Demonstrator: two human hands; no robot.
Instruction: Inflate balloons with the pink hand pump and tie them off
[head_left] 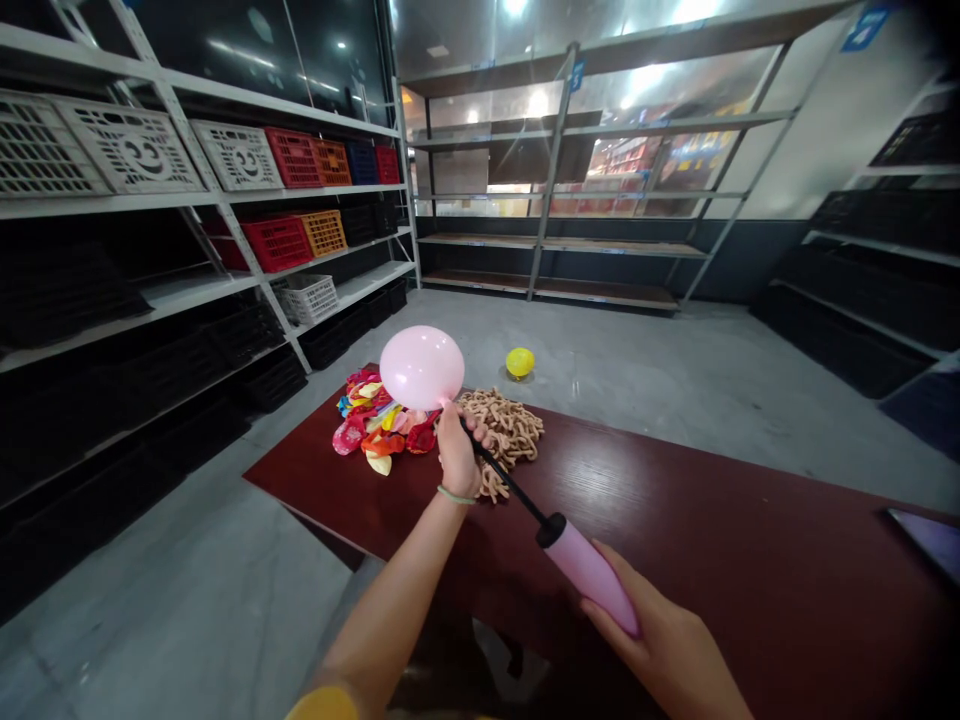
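Note:
My left hand (456, 450) is closed around the neck of a partly inflated pink balloon (421, 367), pinching it onto the black nozzle of a hand pump. My right hand (667, 650) grips the pump's pink handle (591, 572), and the black rod runs from it up to the balloon. Both are held above a dark red table (675, 520). Beside my left hand lies a heap of flat coloured balloons (375, 420) and a pile of tan balloon clips (510, 430).
A yellow balloon (520, 362) lies on the grey floor beyond the table. Metal shelving with white, red and orange baskets (285, 240) lines the left wall, and more shelves stand at the back and right. A dark tablet (930, 540) sits at the table's right edge.

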